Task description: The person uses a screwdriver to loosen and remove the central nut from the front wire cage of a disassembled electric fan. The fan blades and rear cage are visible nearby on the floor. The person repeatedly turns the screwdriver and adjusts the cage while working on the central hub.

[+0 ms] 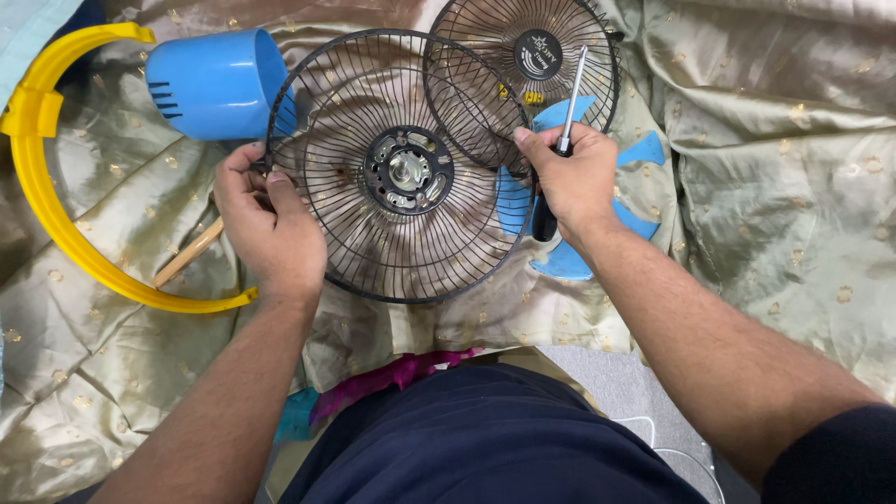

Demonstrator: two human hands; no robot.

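A black wire rear fan guard (401, 243) with the motor hub (408, 171) at its centre stands before me on a beige cloth. My left hand (266, 224) grips the guard's left rim. My right hand (574, 182) rests at the guard's right rim and holds a screwdriver (567, 112), its metal shaft pointing up and away and its black handle below my palm. A second black wire guard (560, 89) with a round centre cap lies behind, overlapping the first. Blue fan blades (569, 261) lie under my right hand, partly hidden.
A blue motor housing (210, 84) sits behind the guard at upper left. A yellow plastic ring (37, 177) curves along the left side. A wooden stick (187, 254) lies near my left wrist. Beige patterned cloth (775, 168) covers the floor; magenta fabric (392, 375) lies near my lap.
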